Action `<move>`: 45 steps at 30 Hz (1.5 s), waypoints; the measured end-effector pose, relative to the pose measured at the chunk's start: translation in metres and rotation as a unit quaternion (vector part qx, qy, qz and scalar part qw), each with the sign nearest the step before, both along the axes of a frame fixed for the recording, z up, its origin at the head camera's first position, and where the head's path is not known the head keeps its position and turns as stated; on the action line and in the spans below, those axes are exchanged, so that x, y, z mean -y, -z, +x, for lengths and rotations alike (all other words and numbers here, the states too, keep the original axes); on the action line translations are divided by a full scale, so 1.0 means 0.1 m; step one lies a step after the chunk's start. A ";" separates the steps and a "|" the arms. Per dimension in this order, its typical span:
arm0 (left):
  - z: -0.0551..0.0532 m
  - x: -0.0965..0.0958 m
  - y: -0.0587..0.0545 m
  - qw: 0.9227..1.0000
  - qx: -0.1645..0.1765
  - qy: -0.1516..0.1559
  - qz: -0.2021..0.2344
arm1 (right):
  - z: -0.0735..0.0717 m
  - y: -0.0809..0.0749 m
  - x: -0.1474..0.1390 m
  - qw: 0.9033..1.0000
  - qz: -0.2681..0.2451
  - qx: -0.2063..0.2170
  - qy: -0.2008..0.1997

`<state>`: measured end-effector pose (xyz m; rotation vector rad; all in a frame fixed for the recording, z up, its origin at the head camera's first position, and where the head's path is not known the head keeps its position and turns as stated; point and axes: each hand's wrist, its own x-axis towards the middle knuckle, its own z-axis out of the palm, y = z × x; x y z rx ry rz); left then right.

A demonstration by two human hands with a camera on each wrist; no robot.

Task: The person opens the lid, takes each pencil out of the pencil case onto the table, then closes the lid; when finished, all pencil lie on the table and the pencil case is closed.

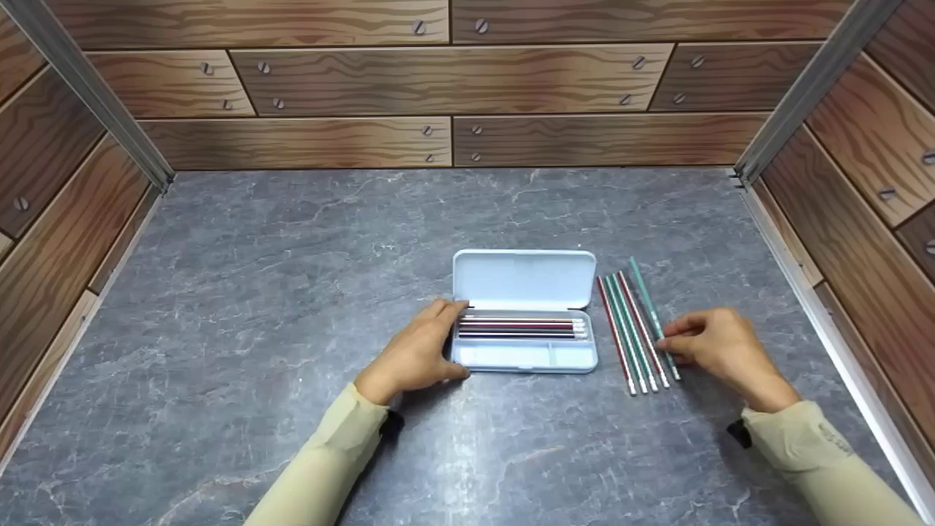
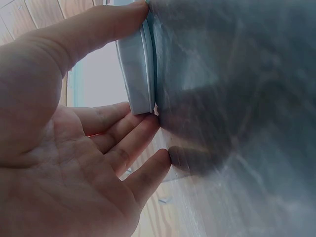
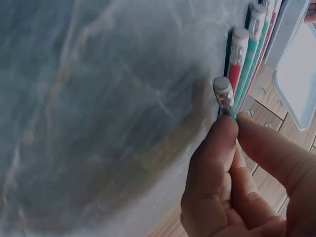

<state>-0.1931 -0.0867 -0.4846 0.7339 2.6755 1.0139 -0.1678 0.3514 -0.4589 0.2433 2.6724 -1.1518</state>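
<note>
A light blue pencil case (image 1: 504, 355) lies with its lid raised, several pencils (image 1: 518, 326) side by side in its rear compartment. My left hand (image 1: 409, 354) holds the case by its left end, thumb at the front corner and fingers toward the hinge side; the left wrist view shows the case wall (image 2: 136, 74) between them. To the right of the case, my right hand (image 1: 723, 354) pinches a green pencil (image 1: 643, 285) near its eraser end between thumb and fingertips. In the right wrist view its white eraser (image 3: 222, 85) sticks out past the fingertips.
Between the case and my right hand lie several red and green pencils, a red pencil (image 1: 616, 336) nearest the case, erasers toward me. The grey marbled tabletop (image 1: 292, 241) is bounded by wood-patterned walls (image 1: 453, 80) at the back and both sides.
</note>
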 end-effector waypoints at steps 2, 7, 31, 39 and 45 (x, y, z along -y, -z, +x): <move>0.00 0.01 0.00 1.000 -0.002 -0.001 -0.001 | 0.01 0.01 0.01 1.000 -0.008 0.013 0.004; 0.00 0.01 0.01 1.000 -0.002 -0.003 -0.005 | 0.01 0.03 0.03 1.000 -0.005 0.018 0.007; 0.00 -0.01 0.00 1.000 0.004 0.003 -0.002 | 0.03 0.02 0.03 1.000 0.003 0.021 0.008; 0.00 -0.01 -0.02 1.000 0.001 0.000 -0.006 | 0.00 0.00 0.07 0.999 0.033 -0.002 0.011; 0.00 -0.01 -0.01 1.000 0.003 -0.002 -0.007 | -0.06 -0.07 0.31 0.985 0.115 -0.126 -0.022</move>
